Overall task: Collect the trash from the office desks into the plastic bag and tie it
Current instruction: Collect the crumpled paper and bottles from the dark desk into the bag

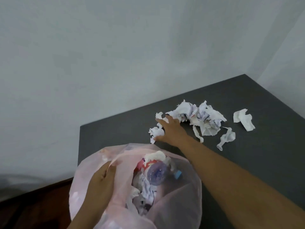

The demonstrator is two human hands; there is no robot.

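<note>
Now, at the near corner of the grey desk (247, 96), my left hand (100, 179) grips the rim of the pink plastic bag (173, 204), mouth agape. My right hand (170, 128) lies spread wide beside the crumpled paper heap (206, 119) — best to rake the pile together, then close round it. Small scraps (156, 131) lie at my fingers; whether they touch is unclear — the bag's bottom is cut off.

2 bare forearms (231, 176) with bare left hand (100, 178) and right hand (170, 128).
</note>
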